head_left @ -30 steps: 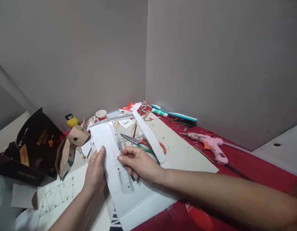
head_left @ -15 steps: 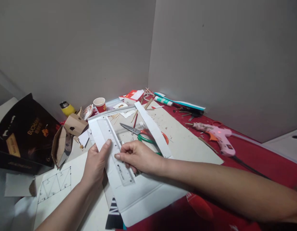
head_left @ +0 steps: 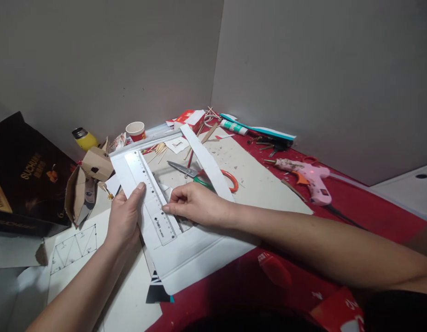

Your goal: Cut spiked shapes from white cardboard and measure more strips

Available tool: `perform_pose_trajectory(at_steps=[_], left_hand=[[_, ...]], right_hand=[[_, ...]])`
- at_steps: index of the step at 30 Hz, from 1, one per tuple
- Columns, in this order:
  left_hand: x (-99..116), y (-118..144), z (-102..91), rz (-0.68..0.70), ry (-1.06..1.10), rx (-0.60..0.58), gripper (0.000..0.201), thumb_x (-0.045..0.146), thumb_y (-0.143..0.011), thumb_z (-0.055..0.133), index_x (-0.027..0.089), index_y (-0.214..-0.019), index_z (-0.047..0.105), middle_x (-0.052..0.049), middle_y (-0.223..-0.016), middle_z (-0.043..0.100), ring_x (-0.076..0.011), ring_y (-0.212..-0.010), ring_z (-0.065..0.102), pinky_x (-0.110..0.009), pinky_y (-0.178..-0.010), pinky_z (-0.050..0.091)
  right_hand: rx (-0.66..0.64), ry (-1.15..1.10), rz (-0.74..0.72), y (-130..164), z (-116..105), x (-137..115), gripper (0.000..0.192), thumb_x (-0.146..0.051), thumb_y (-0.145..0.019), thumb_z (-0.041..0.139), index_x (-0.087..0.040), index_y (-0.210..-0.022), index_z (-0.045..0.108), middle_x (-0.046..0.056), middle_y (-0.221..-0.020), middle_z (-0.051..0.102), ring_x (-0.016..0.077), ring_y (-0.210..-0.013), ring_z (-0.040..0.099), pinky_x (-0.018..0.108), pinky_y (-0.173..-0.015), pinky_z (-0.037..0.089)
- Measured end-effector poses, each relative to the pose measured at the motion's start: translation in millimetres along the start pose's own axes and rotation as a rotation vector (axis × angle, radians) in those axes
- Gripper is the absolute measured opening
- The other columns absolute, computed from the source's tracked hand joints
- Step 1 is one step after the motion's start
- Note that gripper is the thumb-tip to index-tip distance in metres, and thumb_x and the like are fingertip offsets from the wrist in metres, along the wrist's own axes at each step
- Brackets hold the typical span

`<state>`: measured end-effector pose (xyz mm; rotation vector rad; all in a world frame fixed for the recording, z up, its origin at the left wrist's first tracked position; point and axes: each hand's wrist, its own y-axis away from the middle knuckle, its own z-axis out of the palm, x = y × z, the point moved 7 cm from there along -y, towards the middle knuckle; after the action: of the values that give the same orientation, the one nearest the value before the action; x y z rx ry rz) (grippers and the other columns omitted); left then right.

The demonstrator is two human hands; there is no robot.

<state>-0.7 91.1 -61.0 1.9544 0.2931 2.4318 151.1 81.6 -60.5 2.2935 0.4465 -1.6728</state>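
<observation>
A white cardboard frame (head_left: 206, 251) with a rectangular opening is held tilted above the table. A clear plastic ruler (head_left: 144, 184) lies along its left strip. My left hand (head_left: 121, 214) is closed around that strip from the left, its thumb pressing at the ruler's left edge and its fingers hidden underneath. My right hand (head_left: 199, 203) is closed in a pinch at the ruler's right edge, thumb on top and other fingers at the opening. Through the opening show scissors (head_left: 180, 167) with green and orange handles, lying on the board below.
A pink hot glue gun (head_left: 315, 184) lies right on the red tablecloth (head_left: 354, 198). Behind are a paper cup (head_left: 135, 131), a yellow bottle (head_left: 84, 139), a glue tube (head_left: 234, 127) and several thin sticks (head_left: 160, 150). Left are a black box (head_left: 30, 180) and a truss drawing (head_left: 75, 249).
The view has shifted, so most things sit higher and further left. Both hands still grip the frame and ruler, which now show more plainly, with the ruler's markings clearer.
</observation>
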Motion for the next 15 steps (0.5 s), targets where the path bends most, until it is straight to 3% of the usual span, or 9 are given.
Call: perform_pose_trajectory(at_steps=[8,15], left_hand=[[0,1,-3.6,0.065,-0.010,0.063,0.040,0.035,-0.066,0.082,0.012,-0.097,0.070,-0.007,-0.082,0.076,-0.0248,-0.075,0.071,-0.034,-0.071,0.057],[-3,5,1.9,0.017,0.002,-0.002,0.042,0.033,-0.062,0.085,0.011,-0.096,0.071,-0.010,-0.090,0.077,-0.0193,-0.067,0.069,-0.030,-0.066,0.056]], right_hand=[[-0.158,-0.162,0.112,0,16,12,0.021,-0.020,-0.074,0.072,-0.017,-0.064,0.054,-0.006,-0.052,0.053,0.0083,-0.049,0.048,0.020,-0.047,0.034],[-0.255,-0.234,0.171,3,24,12,0.013,-0.015,-0.077,0.067,-0.016,-0.070,0.056,-0.008,-0.052,0.052,0.0068,-0.045,0.046,0.018,-0.043,0.035]])
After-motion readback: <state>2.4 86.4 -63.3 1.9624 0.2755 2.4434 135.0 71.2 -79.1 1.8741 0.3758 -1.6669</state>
